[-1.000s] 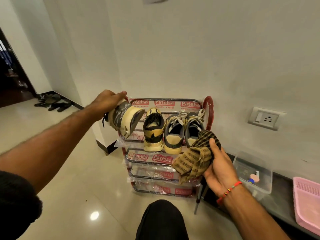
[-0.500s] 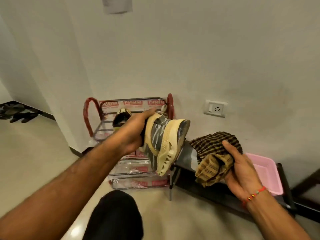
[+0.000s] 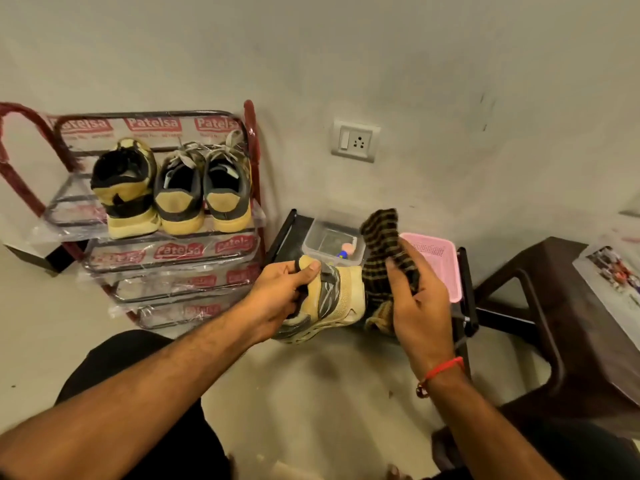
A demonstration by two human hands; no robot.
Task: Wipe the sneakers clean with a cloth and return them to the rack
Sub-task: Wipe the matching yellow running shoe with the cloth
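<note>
The left hand gripped the tan sneaker by its heel, just right of the rack; the right hand clutched the checked cloth against its toe.

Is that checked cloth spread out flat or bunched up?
Bunched up. The right hand grips the cloth in a crumpled wad, one end sticking up, pressed against the sneaker held by the left hand.

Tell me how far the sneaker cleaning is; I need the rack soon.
Done: nothing clearly finished. In hand: the left hand holds one sneaker while the right hand presses the cloth to it. Left: returning it to the rack, where three sneakers wait.
</note>
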